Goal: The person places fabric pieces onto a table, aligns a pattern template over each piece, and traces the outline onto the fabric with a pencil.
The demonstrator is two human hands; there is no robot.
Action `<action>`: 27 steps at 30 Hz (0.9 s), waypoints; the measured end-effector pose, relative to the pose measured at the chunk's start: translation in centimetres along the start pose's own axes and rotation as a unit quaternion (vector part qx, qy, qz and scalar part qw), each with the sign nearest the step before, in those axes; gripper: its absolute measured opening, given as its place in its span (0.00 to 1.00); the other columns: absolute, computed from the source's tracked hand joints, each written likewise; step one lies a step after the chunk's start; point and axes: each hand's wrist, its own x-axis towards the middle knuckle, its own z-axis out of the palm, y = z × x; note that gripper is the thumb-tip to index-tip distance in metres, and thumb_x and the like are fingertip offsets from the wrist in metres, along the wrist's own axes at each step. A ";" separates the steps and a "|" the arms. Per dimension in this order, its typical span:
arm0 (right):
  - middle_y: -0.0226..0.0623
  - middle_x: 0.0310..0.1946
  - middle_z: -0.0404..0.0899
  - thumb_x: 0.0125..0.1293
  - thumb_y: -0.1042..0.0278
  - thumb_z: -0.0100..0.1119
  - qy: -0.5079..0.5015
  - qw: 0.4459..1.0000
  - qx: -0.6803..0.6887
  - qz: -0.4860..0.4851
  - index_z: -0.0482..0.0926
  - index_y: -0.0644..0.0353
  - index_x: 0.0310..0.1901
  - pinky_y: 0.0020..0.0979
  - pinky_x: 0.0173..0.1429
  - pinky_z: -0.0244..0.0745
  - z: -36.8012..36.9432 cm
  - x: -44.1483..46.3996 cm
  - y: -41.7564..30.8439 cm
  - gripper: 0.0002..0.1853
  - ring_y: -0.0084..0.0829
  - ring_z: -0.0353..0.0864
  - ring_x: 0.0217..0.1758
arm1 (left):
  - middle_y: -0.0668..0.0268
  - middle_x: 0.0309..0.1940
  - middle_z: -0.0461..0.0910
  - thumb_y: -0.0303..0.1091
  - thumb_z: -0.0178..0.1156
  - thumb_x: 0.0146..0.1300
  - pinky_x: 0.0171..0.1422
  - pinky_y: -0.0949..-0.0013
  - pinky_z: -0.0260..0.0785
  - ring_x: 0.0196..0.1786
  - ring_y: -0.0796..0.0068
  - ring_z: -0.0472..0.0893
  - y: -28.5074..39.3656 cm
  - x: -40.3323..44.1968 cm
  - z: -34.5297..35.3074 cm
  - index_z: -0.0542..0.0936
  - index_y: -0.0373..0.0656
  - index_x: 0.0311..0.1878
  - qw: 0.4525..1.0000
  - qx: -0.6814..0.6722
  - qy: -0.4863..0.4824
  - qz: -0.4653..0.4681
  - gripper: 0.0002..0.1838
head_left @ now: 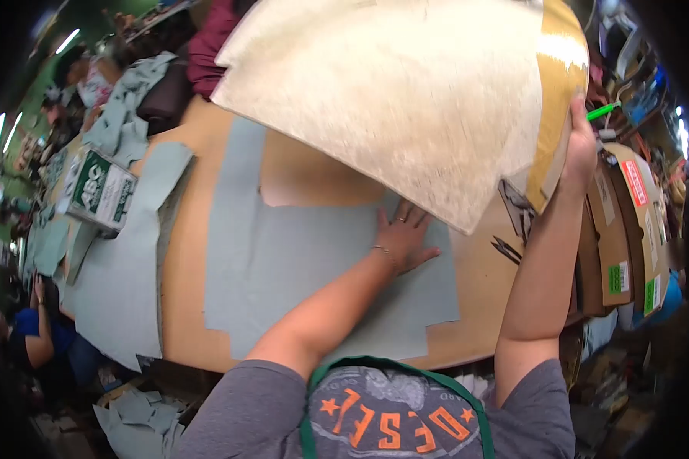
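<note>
My right hand (580,149) grips the right edge of a large, stiff cream board (390,84), which has a strip of brown tape along that side. The board is raised and tilted above the table, and a green pen (603,111) sticks out beside my fingers. My left hand (406,239) lies with spread fingers on a grey-blue fabric piece (329,283), its fingertips close to the board's lower edge. A cutout in the fabric shows brown table surface, partly hidden by the board.
Scissors (507,249) lie on the brown table (187,306), right of the fabric. More grey-blue pieces (122,283) and a green-and-white ABC container (103,190) are at the left. Cardboard boxes (612,229) stand at the right. A person (42,336) is at the far left.
</note>
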 end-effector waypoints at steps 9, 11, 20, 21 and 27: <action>0.39 0.43 0.76 0.66 0.63 0.45 -0.078 0.990 0.084 0.087 0.68 0.65 0.50 0.31 0.47 0.72 -0.7 -10.0 -1.2 0.16 0.31 0.77 0.43 | 0.58 0.65 0.54 0.55 0.52 0.55 0.60 0.31 0.37 0.67 0.50 0.49 -4.2 -16.4 -7.1 0.59 0.50 0.63 0.979 0.059 -0.086 -0.178 0.35; 0.39 0.43 0.76 0.66 0.62 0.45 -0.075 0.990 0.071 0.099 0.69 0.65 0.50 0.31 0.47 0.72 -1.6 -12.2 -1.4 0.16 0.31 0.77 0.43 | 0.59 0.65 0.53 0.55 0.51 0.54 0.58 0.27 0.37 0.67 0.49 0.48 -5.0 -20.0 -9.6 0.58 0.51 0.64 0.955 0.085 -0.038 -0.281 0.35; 0.39 0.47 0.74 0.66 0.60 0.44 0.004 0.975 0.131 0.179 0.67 0.67 0.53 0.29 0.53 0.69 -8.7 -21.0 1.4 0.20 0.29 0.74 0.49 | 0.57 0.61 0.61 0.62 0.43 0.57 0.65 0.50 0.49 0.64 0.56 0.59 -18.5 -26.8 -7.5 0.61 0.42 0.61 0.800 -0.502 0.235 -0.229 0.37; 0.39 0.47 0.74 0.66 0.59 0.45 0.005 0.977 0.113 0.182 0.67 0.66 0.53 0.29 0.53 0.69 -11.1 -21.1 2.7 0.20 0.29 0.73 0.50 | 0.56 0.60 0.62 0.62 0.43 0.57 0.65 0.53 0.51 0.63 0.56 0.60 -20.1 -27.6 -7.9 0.62 0.41 0.61 0.711 -0.617 0.255 -0.223 0.38; 0.27 0.36 0.75 0.64 0.63 0.52 0.006 0.965 -0.237 0.112 0.72 0.63 0.44 0.22 0.43 0.67 -18.7 -22.5 10.1 0.13 0.18 0.72 0.37 | 0.58 0.56 0.67 0.52 0.43 0.64 0.59 0.63 0.63 0.56 0.67 0.69 -21.6 -28.4 -16.4 0.60 0.38 0.62 0.566 -0.808 0.092 -0.132 0.30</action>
